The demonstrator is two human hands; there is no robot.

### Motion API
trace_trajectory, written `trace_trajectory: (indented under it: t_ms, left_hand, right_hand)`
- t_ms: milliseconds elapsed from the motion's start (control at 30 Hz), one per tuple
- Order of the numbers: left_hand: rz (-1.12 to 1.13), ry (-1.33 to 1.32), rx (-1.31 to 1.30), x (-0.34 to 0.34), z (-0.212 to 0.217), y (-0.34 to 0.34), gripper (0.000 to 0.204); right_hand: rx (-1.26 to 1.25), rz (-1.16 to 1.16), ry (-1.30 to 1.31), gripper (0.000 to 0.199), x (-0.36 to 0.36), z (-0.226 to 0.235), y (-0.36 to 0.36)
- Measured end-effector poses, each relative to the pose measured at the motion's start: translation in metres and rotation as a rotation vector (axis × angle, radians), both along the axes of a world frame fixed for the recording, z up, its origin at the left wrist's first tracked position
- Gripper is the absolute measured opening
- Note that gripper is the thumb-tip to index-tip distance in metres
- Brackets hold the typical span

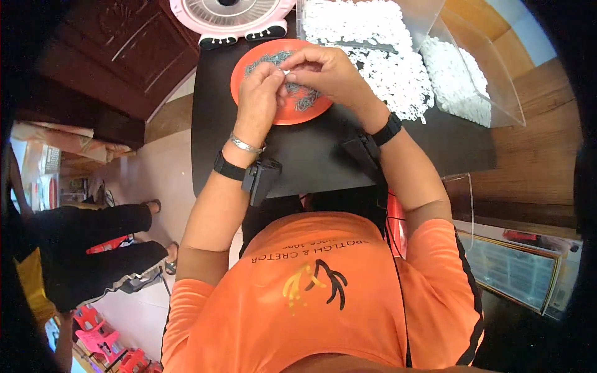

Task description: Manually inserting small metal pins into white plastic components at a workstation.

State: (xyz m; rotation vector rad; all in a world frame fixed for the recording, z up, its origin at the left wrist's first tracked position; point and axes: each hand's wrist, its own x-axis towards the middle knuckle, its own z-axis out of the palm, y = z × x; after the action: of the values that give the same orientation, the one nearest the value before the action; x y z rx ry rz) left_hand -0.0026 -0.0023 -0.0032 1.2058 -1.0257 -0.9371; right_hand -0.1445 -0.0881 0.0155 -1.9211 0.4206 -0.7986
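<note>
My left hand and my right hand meet over an orange plate heaped with small grey metal pieces. Between the fingertips of both hands sits one small white plastic piece; whether a metal piece is pinched with it is too small to tell. Each wrist carries a black band with a black device, and the left wrist also wears a silver bangle. The plate lies at the far side of a black table.
A loose pile of small white plastic pieces spreads right of the plate. Two clear plastic bins hold more of them. A pink fan stands behind the plate. Another person in black sits at the left.
</note>
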Motion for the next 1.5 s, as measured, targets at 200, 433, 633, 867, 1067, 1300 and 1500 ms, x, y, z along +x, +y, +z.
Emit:
trace_trajectory:
  t_ms: [200, 433, 633, 867, 1067, 1300, 1500]
  left_hand:
    - [0.027, -0.003, -0.065, -0.001, 0.001, 0.003, 0.016]
    - [0.008, 0.032, -0.067, -0.005, 0.001, 0.002, 0.016]
    - [0.018, -0.016, -0.039, -0.002, 0.002, 0.003, 0.017]
    - [-0.055, 0.104, -0.061, -0.001, 0.005, 0.005, 0.018]
    - [0.021, -0.044, -0.104, -0.003, 0.002, 0.004, 0.017]
    - [0.008, -0.072, -0.076, -0.003, 0.002, 0.004, 0.016]
    - [-0.22, 0.207, 0.017, 0.004, 0.005, 0.005, 0.022]
  right_hand:
    - [-0.009, -0.031, -0.044, 0.019, 0.003, -0.008, 0.002]
    - [0.061, -0.018, -0.029, 0.018, 0.001, -0.003, 0.005]
    - [-0.007, 0.028, -0.049, 0.019, 0.0, -0.001, 0.004]
    - [0.145, 0.052, -0.09, 0.02, -0.002, 0.003, 0.009]
    - [0.055, -0.009, -0.056, 0.019, 0.0, -0.006, 0.002]
    - [0.037, -0.006, -0.043, 0.015, 0.001, -0.008, 0.001]
    - [-0.074, 0.038, -0.055, 0.014, 0.0, -0.005, 0.003]
